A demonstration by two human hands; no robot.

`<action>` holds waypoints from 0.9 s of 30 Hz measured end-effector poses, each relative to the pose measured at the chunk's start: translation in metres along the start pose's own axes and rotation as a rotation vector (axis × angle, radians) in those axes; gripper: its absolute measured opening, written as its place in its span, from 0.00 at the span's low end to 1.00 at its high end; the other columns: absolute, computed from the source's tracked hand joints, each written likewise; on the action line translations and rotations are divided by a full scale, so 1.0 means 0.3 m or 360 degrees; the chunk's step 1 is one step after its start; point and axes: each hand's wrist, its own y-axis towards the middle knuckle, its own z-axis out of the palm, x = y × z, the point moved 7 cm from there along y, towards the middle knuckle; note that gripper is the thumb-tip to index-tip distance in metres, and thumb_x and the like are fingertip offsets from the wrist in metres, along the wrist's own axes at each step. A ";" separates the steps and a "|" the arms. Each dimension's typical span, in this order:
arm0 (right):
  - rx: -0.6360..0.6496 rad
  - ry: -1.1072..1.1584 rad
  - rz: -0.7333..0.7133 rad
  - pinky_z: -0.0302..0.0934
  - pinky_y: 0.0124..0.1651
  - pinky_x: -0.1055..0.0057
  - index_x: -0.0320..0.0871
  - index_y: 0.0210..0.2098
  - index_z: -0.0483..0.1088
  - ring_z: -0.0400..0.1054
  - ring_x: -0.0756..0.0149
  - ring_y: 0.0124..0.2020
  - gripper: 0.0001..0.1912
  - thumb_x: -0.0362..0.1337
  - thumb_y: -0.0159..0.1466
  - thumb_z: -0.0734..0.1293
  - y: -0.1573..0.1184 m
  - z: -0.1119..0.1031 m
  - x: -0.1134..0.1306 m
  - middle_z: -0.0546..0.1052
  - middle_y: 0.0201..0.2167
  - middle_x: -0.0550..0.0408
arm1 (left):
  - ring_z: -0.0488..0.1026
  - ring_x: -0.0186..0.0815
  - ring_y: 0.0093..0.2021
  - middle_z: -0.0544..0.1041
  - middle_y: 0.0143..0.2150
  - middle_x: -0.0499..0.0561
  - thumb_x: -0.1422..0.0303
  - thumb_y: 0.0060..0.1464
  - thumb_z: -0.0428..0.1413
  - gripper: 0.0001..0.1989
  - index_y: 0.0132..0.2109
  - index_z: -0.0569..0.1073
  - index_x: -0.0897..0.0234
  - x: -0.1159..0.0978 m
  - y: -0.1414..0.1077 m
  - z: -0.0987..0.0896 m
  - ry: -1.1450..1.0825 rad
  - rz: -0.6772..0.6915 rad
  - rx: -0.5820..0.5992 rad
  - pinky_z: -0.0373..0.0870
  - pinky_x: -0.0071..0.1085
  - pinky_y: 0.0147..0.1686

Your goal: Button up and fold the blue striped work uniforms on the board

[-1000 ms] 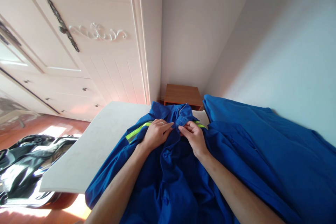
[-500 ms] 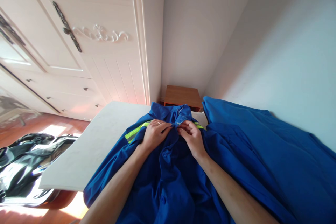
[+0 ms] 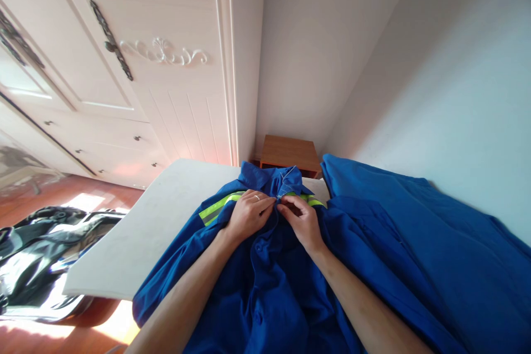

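Note:
A blue work shirt with yellow-green reflective bands lies front up, its collar pointing away from me. My left hand pinches the front edge just below the collar; a ring shows on one finger. Close beside it, my right hand pinches the opposite edge of the same opening, thumb and fingers drawn together. The fingertips of both hands nearly meet, and they hide whatever button or hole lies between them. Farther down the placket, buttons show on the cloth. One collar flap is turned up, with pale stitching visible.
Under the shirt is a white board-like surface. Blue folded cloth lies along the right wall. A brown wooden stand is behind the collar. At left are a white wardrobe and an open, filled suitcase on the floor.
Both hands stay at the collar opening. The fingertips have come closer together, and the right fingers have shifted slightly left. The view has moved a little.

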 end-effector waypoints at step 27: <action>-0.0050 -0.0298 -0.0383 0.69 0.40 0.68 0.46 0.40 0.78 0.74 0.62 0.36 0.07 0.36 0.62 0.70 -0.009 0.003 0.046 0.78 0.36 0.51 | 0.79 0.37 0.37 0.83 0.37 0.51 0.72 0.56 0.56 0.09 0.40 0.81 0.63 0.037 -0.003 0.024 -0.0366 -0.0513 0.0033 0.72 0.33 0.42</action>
